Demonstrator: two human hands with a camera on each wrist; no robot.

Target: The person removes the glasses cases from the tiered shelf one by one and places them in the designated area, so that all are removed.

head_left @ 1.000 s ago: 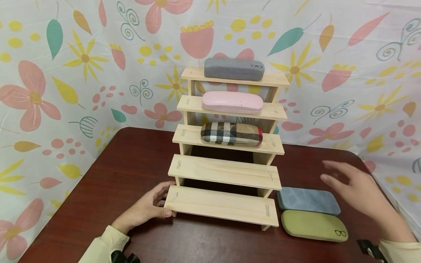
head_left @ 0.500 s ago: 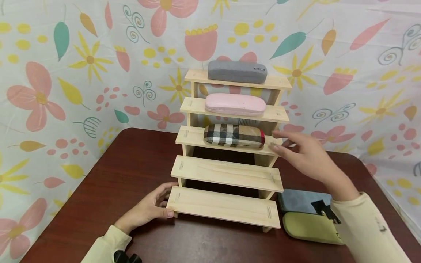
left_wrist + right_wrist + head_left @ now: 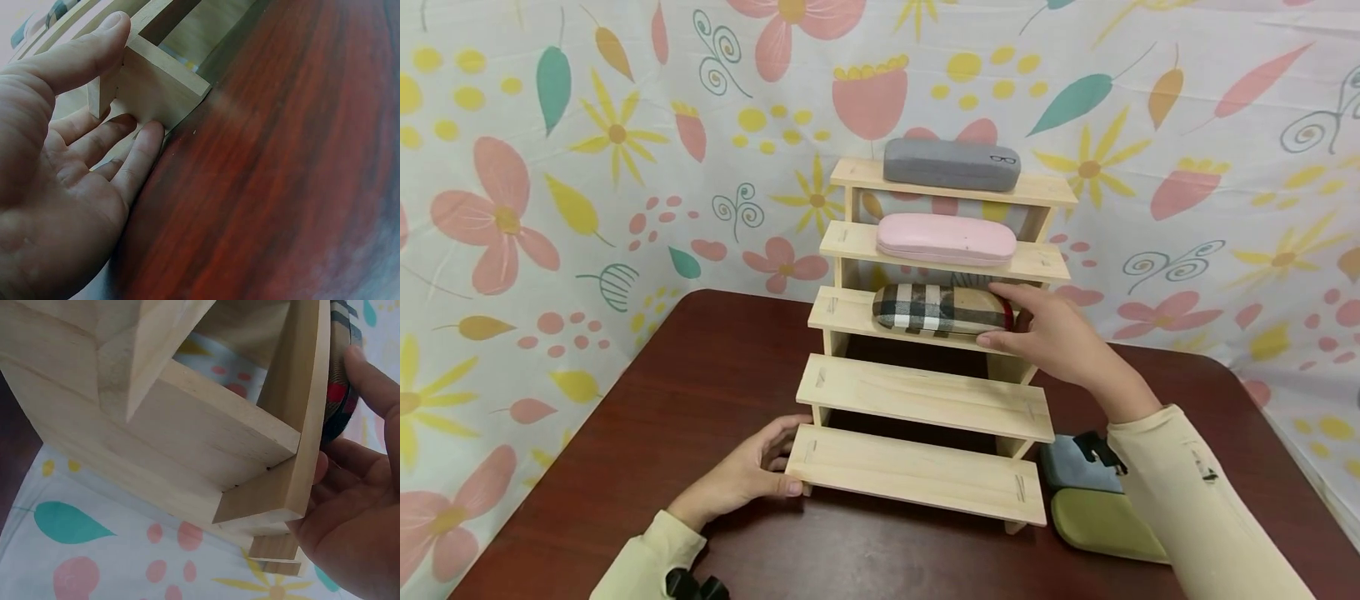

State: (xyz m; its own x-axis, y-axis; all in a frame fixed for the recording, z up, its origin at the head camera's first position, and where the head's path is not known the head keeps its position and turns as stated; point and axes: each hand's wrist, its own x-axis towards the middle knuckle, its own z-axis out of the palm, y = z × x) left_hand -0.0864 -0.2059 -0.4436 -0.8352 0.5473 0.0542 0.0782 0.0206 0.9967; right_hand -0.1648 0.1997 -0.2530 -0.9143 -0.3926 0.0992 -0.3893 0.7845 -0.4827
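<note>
The right hand [image 3: 1054, 335] has swung in from the lower right and reached the plaid case [image 3: 936, 309], so the case now seems within its control.
The case lies on the middle step, centre-right; thumb and fingers are narrowed around its right end, pinching it. At lower centre-left, the left hand [image 3: 752, 471] grips the wooden stand [image 3: 917, 477] by its bottom-left corner, thumb apart from curled fingers.

In the head view, right of the wooden rack [image 3: 925, 392], a sleeve [image 3: 1202, 500] covers part of the blue case [image 3: 1071, 467] and of the green case [image 3: 1105, 525]. At the rack's left end, the left hand [image 3: 745, 468] is partly hidden behind the lowest step [image 3: 917, 475].
</note>
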